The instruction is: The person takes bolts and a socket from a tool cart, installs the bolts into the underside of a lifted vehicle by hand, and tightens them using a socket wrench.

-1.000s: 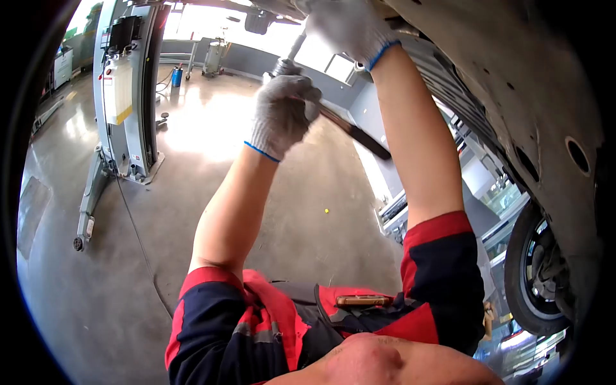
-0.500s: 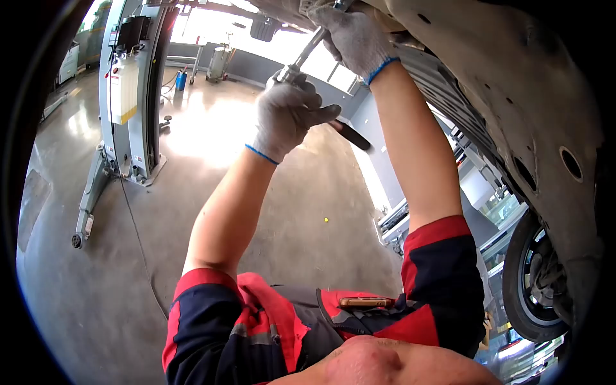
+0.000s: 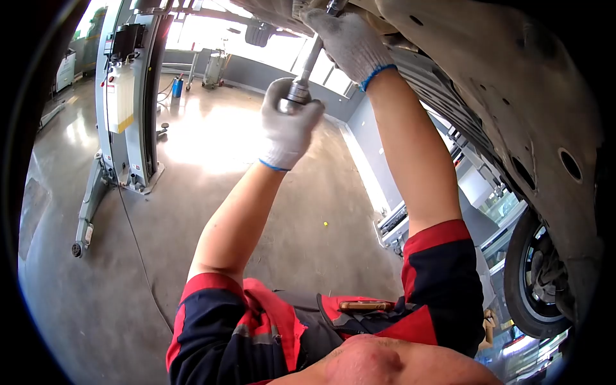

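Note:
In a white knit glove with a blue cuff, my left hand (image 3: 284, 128) is closed around the head of a ratchet wrench (image 3: 298, 92). The wrench handle is hidden from view. From the ratchet head a steel extension bar (image 3: 312, 59) slants up and to the right. My right hand (image 3: 351, 45), gloved the same way, is wrapped around the upper part of this bar, close under the raised car's underside (image 3: 475, 90). A dark socket end (image 3: 335, 7) shows above the right hand at the top edge; what it meets is out of sight.
A lift post (image 3: 144, 96) with a fluid bottle (image 3: 120, 96) stands at left, its support arm (image 3: 91, 205) low over the floor. A wheel (image 3: 536, 276) hangs at lower right. A phone (image 3: 366, 306) lies at my chest. A cable (image 3: 136, 237) crosses the floor.
My left hand has turned and shifted slightly right and down with the ratchet. The black-gripped handle, earlier pointing right, no longer shows. My right hand stays at the bar, shifted slightly left.

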### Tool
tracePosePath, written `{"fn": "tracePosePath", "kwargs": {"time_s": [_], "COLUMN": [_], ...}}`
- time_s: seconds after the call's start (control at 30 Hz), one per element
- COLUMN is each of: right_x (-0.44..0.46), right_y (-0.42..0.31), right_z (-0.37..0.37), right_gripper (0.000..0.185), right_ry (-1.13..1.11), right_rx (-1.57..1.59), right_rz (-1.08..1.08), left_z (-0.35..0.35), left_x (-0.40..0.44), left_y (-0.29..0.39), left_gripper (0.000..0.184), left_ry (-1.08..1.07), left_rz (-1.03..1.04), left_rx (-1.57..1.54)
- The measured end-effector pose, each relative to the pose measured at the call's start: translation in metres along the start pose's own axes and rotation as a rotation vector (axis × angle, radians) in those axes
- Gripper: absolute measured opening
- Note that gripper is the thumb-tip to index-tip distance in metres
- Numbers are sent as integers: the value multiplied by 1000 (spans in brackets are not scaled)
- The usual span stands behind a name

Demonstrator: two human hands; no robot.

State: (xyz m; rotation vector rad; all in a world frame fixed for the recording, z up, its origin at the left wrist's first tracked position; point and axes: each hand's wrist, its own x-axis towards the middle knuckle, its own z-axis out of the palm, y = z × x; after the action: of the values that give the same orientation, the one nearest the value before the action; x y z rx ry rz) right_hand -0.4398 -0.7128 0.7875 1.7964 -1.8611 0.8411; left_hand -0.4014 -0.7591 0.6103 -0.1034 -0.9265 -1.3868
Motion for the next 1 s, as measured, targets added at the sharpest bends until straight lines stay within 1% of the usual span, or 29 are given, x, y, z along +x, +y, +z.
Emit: {"fn": "tracePosePath", "kwargs": {"time_s": [0.03,0.07,0.1,0.13,0.17,0.2,0.23,0.27,0.3,0.33,0.37,0.4,0.43,0.47,0.5,0.53,0.57,0.6,0.63,0.67,0.7,0.73,0.77,0.8,0.83,0.87,0.93,0.97,1.0], "right_x": [2,5,10,11,11,9,15,7,0,-1,2,6,6,3,2,4,6,7,6,2,1,4,6,9,14,16,-1,-3,-3], "right_y": [3,6,11,13,13,15,24,20,9,2,5,7,9,10,7,6,6,5,4,6,7,6,0,6,17,25,6,-1,-5], "right_z": [-1,-3,-4,-3,-1,4,7,7,1,-4,1,2,4,6,6,4,4,3,0,3,6,5,-1,2,7,9,3,2,2], "right_gripper": [51,51,51,50,50,50,49,50,50,50,53,54,54,54,53,50,48,47,49,47,46,45,43,42,41,40,44,46,49], "right_ry": [32,60,11,-7,-25,-52,-95,-87,-67,-39,8,74,137,195,192,143,96,47,-90,-72,-49,-15,-109,-54,-2,43,-3,-5,-12], "right_rx": [-123,-247,-264,-111,45,205,200,185,167,142,169,96,23,-48,-95,-44,12,67,142,191,235,275,266,217,166,111,225,247,269], "right_rz": [-88,-179,-209,-145,-82,-14,13,9,-11,-31,-10,-104,-191,-269,-99,-145,-187,-231,170,75,-29,-148,45,-48,-138,-231,-139,-112,-82], "left_z": [-1,-11,-21,-25,-20,-25,-22,-15,-9,-6,0,7,4,-8,-16,-17,-7,-10,-12,-13,-12,-13,-8,-3,-1,-6,-23,-29,-32], "left_x": [4,22,23,23,17,29,24,17,10,12,7,2,4,19,18,22,9,17,21,19,16,13,14,10,5,19,40,42,39], "left_y": [-17,-18,-15,-9,3,-4,-10,-16,-18,-21,-15,-11,-27,-35,-26,-15,0,-1,-4,-6,-4,-3,-1,1,0,-30,-4,3,8], "left_gripper": [26,25,27,28,28,27,22,18,13,17,21,25,33,30,30,30,26,22,22,23,20,24,26,29,31,26,25,25,25], "left_ry": [22,74,3,-72,-57,-257,-382,-491,-542,-617,-328,-37,18,75,62,53,42,-86,-267,-434,-499,-533,-326,-115,15,58,63,17,-9], "left_rz": [383,864,735,614,172,-109,-319,-524,-535,-360,-186,-16,235,637,672,721,223,19,-282,-590,-670,-572,-378,-199,-16,538,1031,984,946], "left_rx": [305,766,653,540,180,-312,-760,-1215,-1204,-1075,-630,-185,132,643,680,712,156,-94,-628,-1164,-1257,-1205,-861,-513,7,418,909,903,813]}}
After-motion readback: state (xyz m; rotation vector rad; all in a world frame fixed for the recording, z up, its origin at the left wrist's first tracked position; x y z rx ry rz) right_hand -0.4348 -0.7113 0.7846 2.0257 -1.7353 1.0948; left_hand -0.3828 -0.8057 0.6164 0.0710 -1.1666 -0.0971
